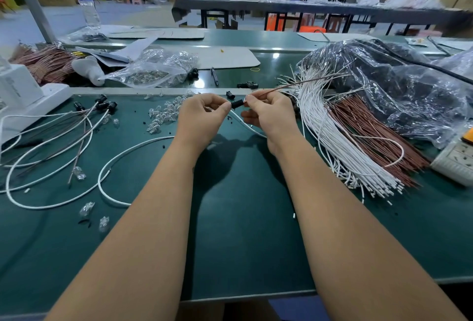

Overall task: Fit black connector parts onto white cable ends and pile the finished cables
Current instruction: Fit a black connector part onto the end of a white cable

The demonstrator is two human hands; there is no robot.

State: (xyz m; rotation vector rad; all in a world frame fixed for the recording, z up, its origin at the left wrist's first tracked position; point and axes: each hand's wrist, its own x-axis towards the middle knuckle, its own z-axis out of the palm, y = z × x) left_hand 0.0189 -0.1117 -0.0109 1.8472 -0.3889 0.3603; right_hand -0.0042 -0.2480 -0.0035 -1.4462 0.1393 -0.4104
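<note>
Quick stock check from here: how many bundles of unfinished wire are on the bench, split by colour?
White: 1, the white wire bundle on the right
Reddish-brown: 2, the right reddish-brown bundle beside the white one, and the far-left reddish-brown bundle
Total: 3

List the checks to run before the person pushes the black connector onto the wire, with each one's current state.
1. Black connector pinched by left hand: ok.
2. Brown wire held by right hand: ok.
3. Wire tip lined up with the connector's opening: cannot tell, fingers hide it.
4. White cable seated in the connector: cannot tell.
5. Room on the green mat beneath the hands: ok.
</note>
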